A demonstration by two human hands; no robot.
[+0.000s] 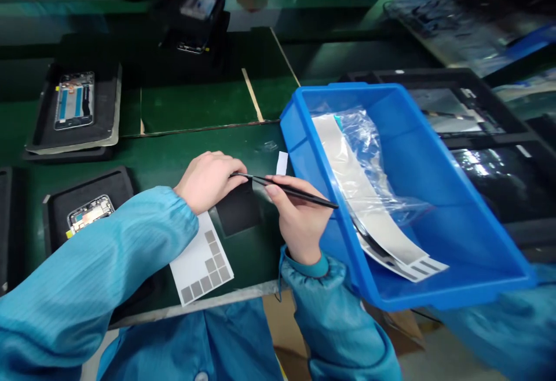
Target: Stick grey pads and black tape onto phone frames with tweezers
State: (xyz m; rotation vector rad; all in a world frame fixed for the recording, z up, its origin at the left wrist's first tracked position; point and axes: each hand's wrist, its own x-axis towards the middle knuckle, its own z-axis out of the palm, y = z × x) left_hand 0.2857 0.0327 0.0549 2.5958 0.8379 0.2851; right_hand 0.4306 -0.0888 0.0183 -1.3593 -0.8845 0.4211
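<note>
Black tweezers (pixel 316 198) are held in my right hand (pixel 304 219), their tips pointing left. My left hand (pixel 209 179) is closed in a pinch at those tips; whatever lies between its fingers is too small to make out. Below the hands, a dark square sheet (pixel 240 214) lies on the green table. Partly under my left sleeve is a white sheet with grey square stickers (pixel 203 262). A small white slip (pixel 282 162) lies just beyond my right hand, beside the blue bin.
The blue bin (pixel 471 193) at right contains white strips (pixel 369 196) and clear plastic (pixel 362 140). Opened phones (pixel 75 100) (pixel 90 213) rest in black trays at left. Another dark tray stack (pixel 191 22) stands farther back. At the right edge, a neighbour's blue sleeve (pixel 508 329) shows.
</note>
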